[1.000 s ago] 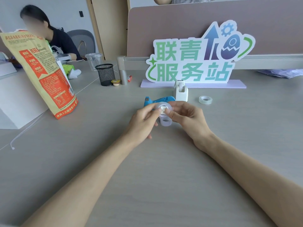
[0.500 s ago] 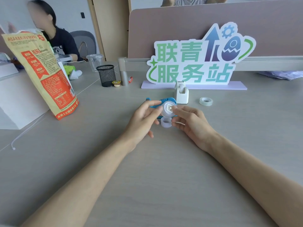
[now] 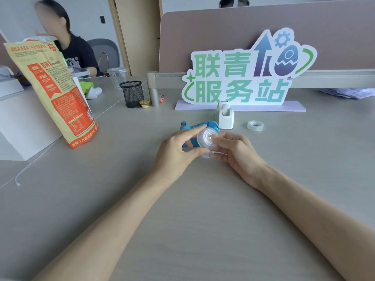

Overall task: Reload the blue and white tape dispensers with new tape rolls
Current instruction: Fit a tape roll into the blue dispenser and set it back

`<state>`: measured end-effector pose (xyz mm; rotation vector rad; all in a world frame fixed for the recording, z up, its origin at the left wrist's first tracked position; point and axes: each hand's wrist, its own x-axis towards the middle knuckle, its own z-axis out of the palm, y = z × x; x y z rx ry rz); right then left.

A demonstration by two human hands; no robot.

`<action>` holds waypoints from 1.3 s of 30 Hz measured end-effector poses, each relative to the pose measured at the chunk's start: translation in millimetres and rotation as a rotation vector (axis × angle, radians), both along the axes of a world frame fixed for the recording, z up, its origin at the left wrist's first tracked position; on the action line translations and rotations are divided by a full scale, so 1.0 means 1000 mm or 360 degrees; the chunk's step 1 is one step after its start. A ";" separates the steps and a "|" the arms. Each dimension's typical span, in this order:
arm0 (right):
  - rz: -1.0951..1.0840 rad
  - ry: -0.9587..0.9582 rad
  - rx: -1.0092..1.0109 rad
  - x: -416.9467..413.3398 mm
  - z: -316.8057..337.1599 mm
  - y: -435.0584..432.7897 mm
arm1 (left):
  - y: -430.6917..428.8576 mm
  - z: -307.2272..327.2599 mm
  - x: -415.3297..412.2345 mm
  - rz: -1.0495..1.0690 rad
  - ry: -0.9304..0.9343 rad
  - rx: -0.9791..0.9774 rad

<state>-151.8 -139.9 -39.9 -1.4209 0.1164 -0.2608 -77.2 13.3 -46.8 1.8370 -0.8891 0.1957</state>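
Observation:
Both my hands meet over the middle of the desk around a clear tape roll point(image 3: 207, 138) with a white hub in its centre. My left hand point(image 3: 178, 153) pinches the roll from the left with thumb and fingers. My right hand point(image 3: 236, 153) holds it from the right, a fingertip on the hub. A second clear ring point(image 3: 206, 155) shows just below, between the hands. The blue tape dispenser point(image 3: 199, 126) lies right behind the roll, partly hidden. The white tape dispenser point(image 3: 224, 115) stands upright behind it. Another clear tape roll point(image 3: 255, 125) lies flat to the right.
A green and white sign point(image 3: 241, 78) stands on its base at the back. A large orange and red bag point(image 3: 52, 88) leans at the left. A black mesh pen cup point(image 3: 132, 94) and a small cup point(image 3: 144, 103) stand beyond. A person point(image 3: 69, 43) sits far left.
The roll and both hands have lifted slightly toward the blue dispenser. My left fingers have shifted onto the roll's left rim, and the lower ring is now more covered.

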 end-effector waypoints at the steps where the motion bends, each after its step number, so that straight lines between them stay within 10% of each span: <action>1: -0.0002 0.0001 -0.0003 0.000 0.000 0.000 | 0.001 0.000 0.002 0.0011 -0.0049 0.0024; 39: 0.0040 -0.0035 0.0139 -0.003 -0.001 -0.002 | 0.006 -0.003 0.007 0.0415 -0.0671 0.0065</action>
